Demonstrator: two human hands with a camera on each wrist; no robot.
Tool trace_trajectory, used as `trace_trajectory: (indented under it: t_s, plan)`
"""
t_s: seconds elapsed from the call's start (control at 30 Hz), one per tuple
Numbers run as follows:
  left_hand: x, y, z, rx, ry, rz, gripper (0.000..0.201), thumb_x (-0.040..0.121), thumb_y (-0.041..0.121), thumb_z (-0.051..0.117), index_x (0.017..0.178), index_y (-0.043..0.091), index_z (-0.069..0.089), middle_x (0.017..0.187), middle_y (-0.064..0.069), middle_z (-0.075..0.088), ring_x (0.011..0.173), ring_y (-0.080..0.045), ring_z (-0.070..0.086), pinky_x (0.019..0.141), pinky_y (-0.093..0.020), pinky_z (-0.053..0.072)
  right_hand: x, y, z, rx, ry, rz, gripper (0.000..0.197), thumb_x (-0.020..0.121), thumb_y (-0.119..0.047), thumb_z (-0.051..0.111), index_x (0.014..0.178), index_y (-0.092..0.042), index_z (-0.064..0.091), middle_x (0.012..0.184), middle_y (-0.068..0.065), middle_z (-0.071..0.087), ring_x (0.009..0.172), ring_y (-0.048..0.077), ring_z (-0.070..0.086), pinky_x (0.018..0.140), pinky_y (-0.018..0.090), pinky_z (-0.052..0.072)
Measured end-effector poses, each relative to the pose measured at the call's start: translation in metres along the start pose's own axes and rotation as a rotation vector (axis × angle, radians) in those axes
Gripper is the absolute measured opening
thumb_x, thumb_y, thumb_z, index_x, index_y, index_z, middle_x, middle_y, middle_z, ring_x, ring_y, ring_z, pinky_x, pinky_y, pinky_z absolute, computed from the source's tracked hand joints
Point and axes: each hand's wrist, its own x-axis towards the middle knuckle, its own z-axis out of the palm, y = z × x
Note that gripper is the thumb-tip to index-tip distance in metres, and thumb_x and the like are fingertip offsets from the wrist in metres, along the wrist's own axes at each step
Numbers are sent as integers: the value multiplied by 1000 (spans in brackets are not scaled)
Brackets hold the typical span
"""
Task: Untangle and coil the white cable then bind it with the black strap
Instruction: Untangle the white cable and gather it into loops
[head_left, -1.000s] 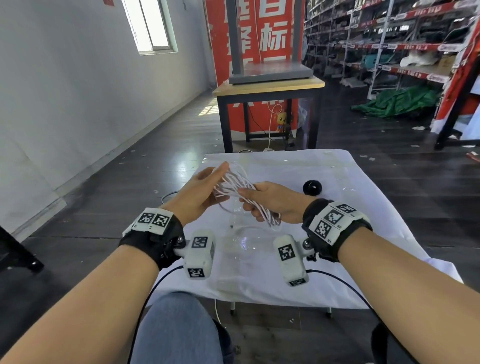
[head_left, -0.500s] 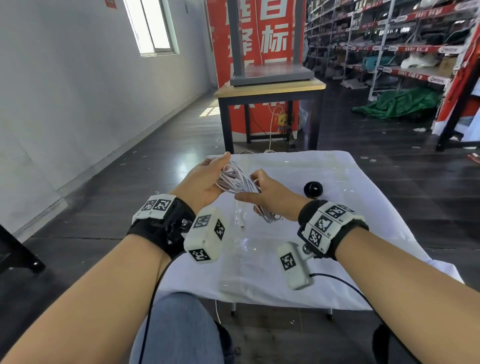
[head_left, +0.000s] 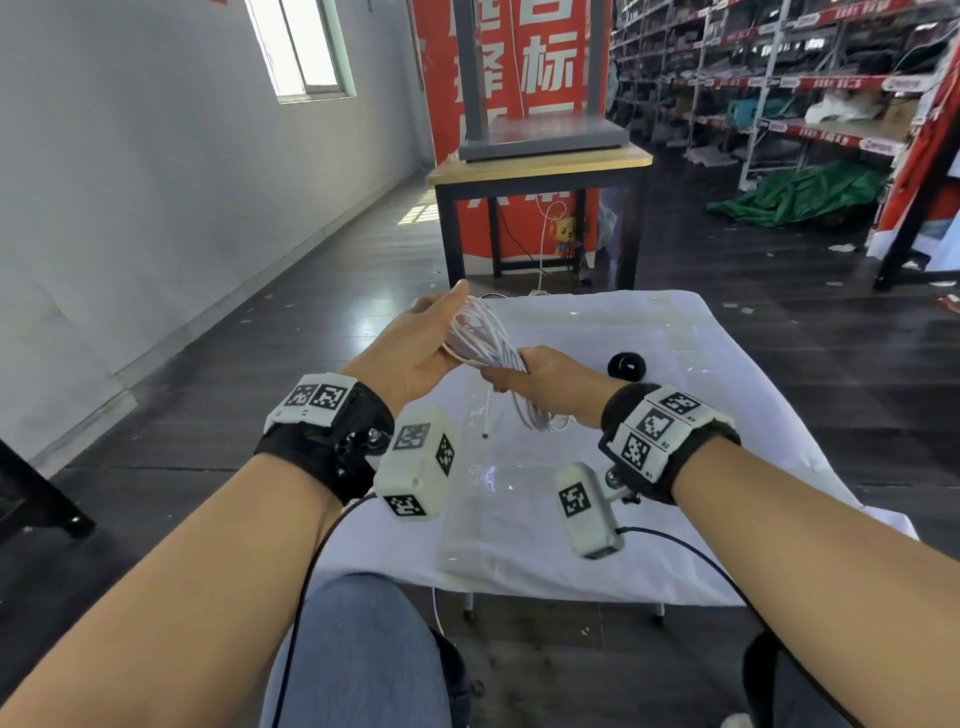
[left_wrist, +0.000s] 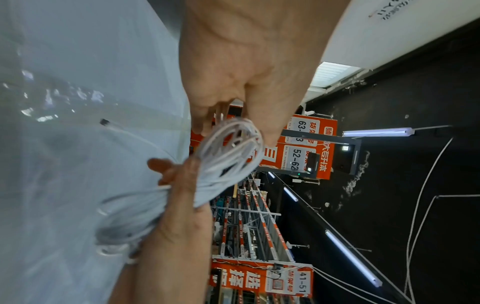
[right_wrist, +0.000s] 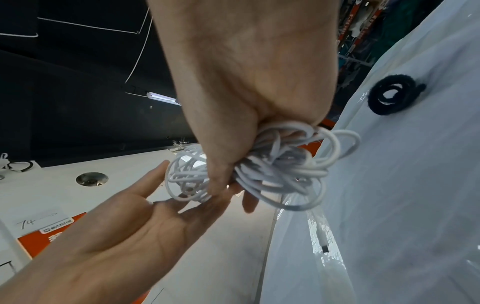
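The white cable (head_left: 480, 338) is bunched into a loose coil held above the table. My right hand (head_left: 519, 371) grips the bundle round its middle, fingers curled tight (right_wrist: 233, 164), and loops stick out on both sides (right_wrist: 280, 168). My left hand (head_left: 447, 322) lies with straight fingers against the far loops, palm up (right_wrist: 161, 197). One cable end with its plug (head_left: 485, 435) hangs free just above the cloth. The black strap (head_left: 627, 366), rolled into a small ring (right_wrist: 389, 96), lies on the cloth to the right of my right hand.
A small table under a white cloth (head_left: 701, 431) with clear plastic film stands in front of my knee. Beyond it are a wooden-topped table (head_left: 540, 166), a red banner, and storage shelves at the right. Dark floor surrounds the table.
Both hands have risen a little with the coil. My left wrist has rolled outward and its fingers have straightened along the loops. The right hand keeps its grip on the bundle.
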Motion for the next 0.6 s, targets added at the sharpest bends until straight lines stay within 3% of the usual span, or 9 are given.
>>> trace_trajectory:
  t_s: [0.1, 0.2, 0.3, 0.37, 0.47, 0.53, 0.6]
  plan:
    - [-1, -9, -5, 51, -31, 31, 40, 94, 41, 52, 125, 15, 53, 122, -9, 62, 112, -26, 61, 98, -39, 50, -4, 5, -3, 24, 51, 9, 37, 95, -42, 51, 77, -14, 67, 80, 7, 54, 66, 18, 44, 62, 25, 34]
    - [0, -26, -12, 101, -12, 39, 51, 96, 50, 42, 133, 17, 50, 130, -1, 55, 118, -21, 55, 102, -35, 44, -7, 6, -7, 212, 127, 51, 37, 96, -40, 51, 73, -15, 66, 87, 3, 62, 67, 14, 44, 61, 23, 35]
    - [-1, -42, -15, 285, -88, 38, 45, 98, 30, 49, 141, 17, 43, 143, 4, 45, 127, -15, 46, 107, -31, 37, -7, 5, -11, 368, 161, 89, 31, 95, -39, 51, 75, -17, 59, 93, 0, 71, 72, 9, 49, 66, 22, 38]
    - [-3, -48, -14, 508, -190, 48, 54, 93, 15, 55, 144, 21, 38, 149, 6, 38, 135, -13, 36, 112, -32, 27, -6, 3, -13, 418, 175, 101, 30, 95, -41, 52, 76, -18, 60, 97, 1, 73, 75, 10, 51, 67, 23, 38]
    - [-9, -50, -6, 601, -373, 43, 63, 90, 4, 57, 143, 30, 36, 148, 16, 32, 132, -6, 28, 104, -28, 21, -3, -2, -14, 522, 201, 105, 32, 94, -40, 54, 77, -15, 62, 93, 6, 73, 78, 17, 54, 71, 25, 43]
    - [-13, -52, 0, 592, -449, 34, 63, 89, 0, 58, 140, 31, 38, 142, 16, 35, 127, -4, 29, 102, -27, 21, -3, -8, -15, 708, 218, 108, 30, 95, -33, 55, 77, -9, 59, 78, 9, 68, 72, 17, 62, 70, 29, 53]
    - [-15, -57, 5, 651, -488, 22, 44, 89, 2, 59, 128, 21, 53, 136, 6, 49, 121, -7, 40, 100, -26, 25, -3, -11, -15, 933, 232, 92, 30, 96, -25, 53, 76, -3, 54, 73, 13, 60, 70, 22, 68, 70, 36, 59]
